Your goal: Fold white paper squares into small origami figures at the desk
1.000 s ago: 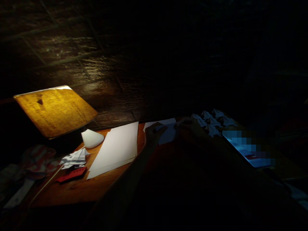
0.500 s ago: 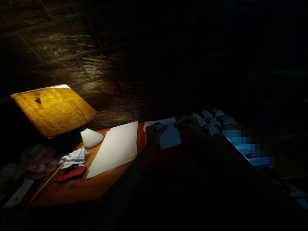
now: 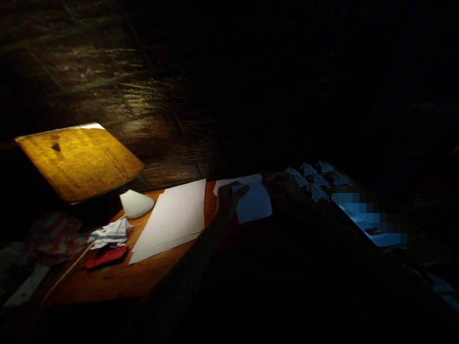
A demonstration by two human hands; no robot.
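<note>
In the dim middle of the head view, a small sheet of paper (image 3: pixel 254 204) is held up over the table. My left hand (image 3: pixel 228 197) is closed on its left edge, with the thumb lying over the near face. At the paper's upper right corner, my right hand (image 3: pixel 281 181) has its fingers pinched together; deep shadow hides exactly how they grip. Just beyond my right hand stand several folded paper figures (image 3: pixel 317 179) in a cluster. Behind the held sheet lie more white sheets (image 3: pixel 247 179), partly covered by my left hand.
A stack of white paper (image 3: pixel 172 217) lies left on the wooden table (image 3: pixel 118 282). Beside it are a white lamp base (image 3: pixel 136 204), a yellow lit panel (image 3: pixel 82 160), another folded paper piece (image 3: pixel 112 234) and a red object (image 3: pixel 107 258). A bluish screen (image 3: pixel 369 222) glows at right.
The held paper's lower right edge has shifted slightly to the right and spread a little wider. Both hands stay nearly in place.
</note>
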